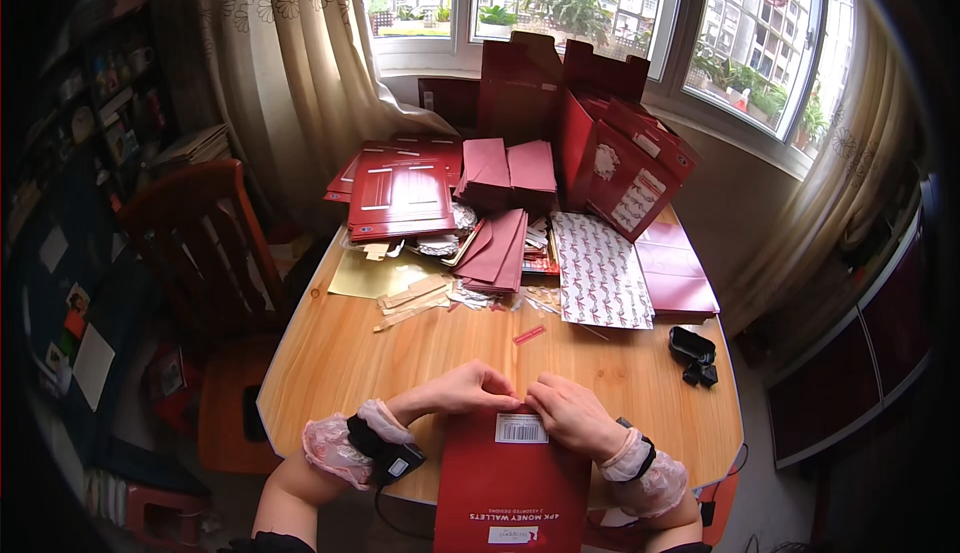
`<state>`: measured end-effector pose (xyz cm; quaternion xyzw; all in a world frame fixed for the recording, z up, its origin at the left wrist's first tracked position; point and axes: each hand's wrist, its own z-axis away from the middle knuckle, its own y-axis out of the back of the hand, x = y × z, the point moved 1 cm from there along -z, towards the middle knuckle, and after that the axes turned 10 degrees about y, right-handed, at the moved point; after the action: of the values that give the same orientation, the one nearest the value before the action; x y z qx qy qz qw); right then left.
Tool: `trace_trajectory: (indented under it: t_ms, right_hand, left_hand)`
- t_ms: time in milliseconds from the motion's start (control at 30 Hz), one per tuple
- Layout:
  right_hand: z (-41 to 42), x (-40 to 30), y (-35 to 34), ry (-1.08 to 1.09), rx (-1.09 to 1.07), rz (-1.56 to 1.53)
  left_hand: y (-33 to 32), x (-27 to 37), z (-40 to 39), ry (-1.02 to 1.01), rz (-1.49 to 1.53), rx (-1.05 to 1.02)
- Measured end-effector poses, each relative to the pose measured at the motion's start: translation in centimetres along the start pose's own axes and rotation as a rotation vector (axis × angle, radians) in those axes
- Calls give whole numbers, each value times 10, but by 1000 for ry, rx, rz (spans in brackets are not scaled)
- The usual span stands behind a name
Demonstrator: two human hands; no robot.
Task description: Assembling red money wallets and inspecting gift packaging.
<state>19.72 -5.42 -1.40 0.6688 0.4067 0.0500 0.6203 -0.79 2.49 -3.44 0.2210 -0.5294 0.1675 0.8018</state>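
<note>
A red printed cardboard sleeve lies at the near edge of the wooden table, overhanging it, with its lettering upside down and a white barcode label at its far end. My left hand pinches that far edge between thumb and fingers. Close beside it, my right hand grips the same edge, its fingers bent over the corner by the label. The fingertips of both hands nearly meet. Beyond them a small red-and-white sticker strip lies on the table.
Red cardboard sheets, pink envelopes, tan strips and a patterned sheet cover the table's far part. Open red boxes stand by the window. Small black items lie at right; a wooden chair stands left.
</note>
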Motion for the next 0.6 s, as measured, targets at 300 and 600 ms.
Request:
trace_trajectory:
  t_ms: [300,600]
  right_hand:
    - [-3,-4,2,35,33,13]
    - [0,3,31,-125,123,35]
  left_hand:
    - [5,-10,-4,35,-17,-27]
    - [9,-10,-10,53,123,-37]
